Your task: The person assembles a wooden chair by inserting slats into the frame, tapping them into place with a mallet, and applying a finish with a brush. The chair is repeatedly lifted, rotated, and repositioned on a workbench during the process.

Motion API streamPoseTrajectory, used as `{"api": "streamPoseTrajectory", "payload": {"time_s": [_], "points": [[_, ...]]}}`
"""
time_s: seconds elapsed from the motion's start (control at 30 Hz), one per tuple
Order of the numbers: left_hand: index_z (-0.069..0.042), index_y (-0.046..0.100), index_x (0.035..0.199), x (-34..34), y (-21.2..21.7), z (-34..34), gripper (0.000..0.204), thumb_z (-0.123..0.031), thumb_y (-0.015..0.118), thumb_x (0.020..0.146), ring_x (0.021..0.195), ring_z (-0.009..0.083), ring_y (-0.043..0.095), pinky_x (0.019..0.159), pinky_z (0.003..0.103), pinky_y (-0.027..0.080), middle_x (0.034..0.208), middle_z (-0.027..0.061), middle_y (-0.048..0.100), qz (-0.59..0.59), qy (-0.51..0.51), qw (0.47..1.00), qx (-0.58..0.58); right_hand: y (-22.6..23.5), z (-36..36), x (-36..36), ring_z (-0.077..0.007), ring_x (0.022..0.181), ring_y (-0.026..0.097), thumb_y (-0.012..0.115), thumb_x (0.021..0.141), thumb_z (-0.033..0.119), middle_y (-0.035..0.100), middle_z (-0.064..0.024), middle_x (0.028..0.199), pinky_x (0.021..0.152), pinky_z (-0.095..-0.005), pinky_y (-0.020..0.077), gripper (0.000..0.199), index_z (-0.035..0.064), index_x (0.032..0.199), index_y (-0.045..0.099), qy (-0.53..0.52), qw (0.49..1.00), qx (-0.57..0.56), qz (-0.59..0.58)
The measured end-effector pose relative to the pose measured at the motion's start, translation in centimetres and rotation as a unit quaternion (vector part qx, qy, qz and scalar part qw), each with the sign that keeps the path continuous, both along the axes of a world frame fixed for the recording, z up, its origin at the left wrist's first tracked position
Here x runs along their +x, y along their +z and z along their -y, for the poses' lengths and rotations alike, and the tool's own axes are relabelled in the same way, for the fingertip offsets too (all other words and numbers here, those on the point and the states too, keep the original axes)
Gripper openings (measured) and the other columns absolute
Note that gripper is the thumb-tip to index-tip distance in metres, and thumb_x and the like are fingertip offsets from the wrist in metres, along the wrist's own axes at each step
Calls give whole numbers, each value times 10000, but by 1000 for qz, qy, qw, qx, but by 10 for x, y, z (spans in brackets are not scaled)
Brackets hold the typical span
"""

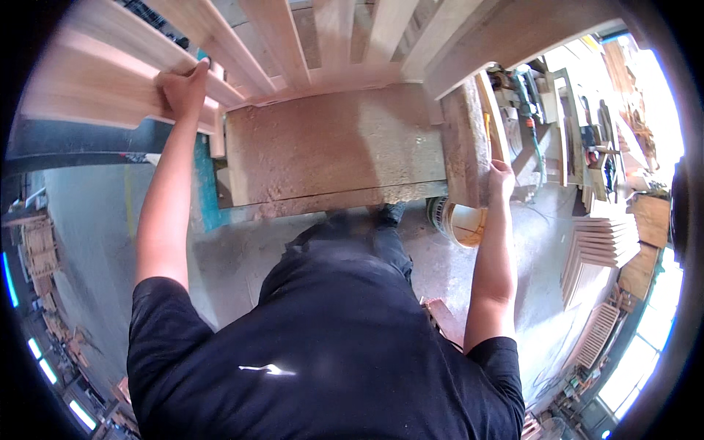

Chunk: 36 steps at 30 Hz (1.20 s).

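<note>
A large pale wooden frame with several slats [334, 33] stands on the far side of a worn wooden workbench [301, 147]. My left hand [183, 89] is closed round a rail of this frame at the upper left, with the fingertips partly hidden behind the wood. At the bench's right end is a rough, dusty wooden board [466, 150]. My right hand [501, 177] is closed on the outer edge of that board, its fingers mostly hidden. A thin yellow stick-like thing [487, 126] lies just beyond the right hand.
A bucket [467, 224] stands on the floor below the bench's right end. Tools with a green cord [529, 103] lie at the upper right. Stacked pale wooden pieces [603, 238] are farther right. A teal support [206, 183] shows at the bench's left end.
</note>
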State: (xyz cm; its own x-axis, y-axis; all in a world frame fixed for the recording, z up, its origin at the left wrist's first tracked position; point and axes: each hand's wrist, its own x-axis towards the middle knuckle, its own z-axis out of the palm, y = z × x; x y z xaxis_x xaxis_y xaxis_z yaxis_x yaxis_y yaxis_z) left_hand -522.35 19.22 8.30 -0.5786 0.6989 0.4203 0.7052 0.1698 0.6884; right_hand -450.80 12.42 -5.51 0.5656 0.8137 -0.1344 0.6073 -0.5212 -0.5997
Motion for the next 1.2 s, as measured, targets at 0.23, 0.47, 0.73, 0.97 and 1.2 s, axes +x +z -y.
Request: {"api": "streamPoseTrajectory", "payload": {"time_s": [0.23,0.47,0.73,0.97,1.2], "points": [[173,631,1001,10,4,0,594,-300,854,720,993,391,695,877,417,532,1020,315,691,43,19,999,23,36,7,-31,-241,870,698,797,827,405,733,-120,932,829,-350,535,427,26,1014,732,-39,990,71,115],[100,497,1045,19,11,10,671,-334,857,680,975,331,631,863,426,519,1042,213,607,84,96,992,-22,123,6,-90,-174,836,630,717,938,214,685,-95,961,754,-316,521,250,14,1085,689,-15,921,384,61],[80,432,1149,29,-11,1,643,-235,791,718,1023,368,572,962,444,454,1060,214,522,97,80,984,125,420,-47,-238,-274,1025,619,683,880,54,661,-145,1107,952,-386,484,256,-37,1112,626,315,716,576,238],[17,353,1463,90,-110,23,766,-137,740,821,1244,272,506,1075,391,388,1246,135,583,353,173,903,172,498,-137,-345,-347,1105,635,799,756,192,681,-172,1156,982,-450,473,610,-9,1301,612,512,634,491,307],[-23,542,1230,222,-193,-10,381,-261,656,956,1076,283,580,952,459,519,1087,157,616,788,-85,609,20,531,-154,-423,-352,887,696,802,719,418,700,-206,943,792,-423,540,770,-29,1316,608,591,698,301,269]]}}
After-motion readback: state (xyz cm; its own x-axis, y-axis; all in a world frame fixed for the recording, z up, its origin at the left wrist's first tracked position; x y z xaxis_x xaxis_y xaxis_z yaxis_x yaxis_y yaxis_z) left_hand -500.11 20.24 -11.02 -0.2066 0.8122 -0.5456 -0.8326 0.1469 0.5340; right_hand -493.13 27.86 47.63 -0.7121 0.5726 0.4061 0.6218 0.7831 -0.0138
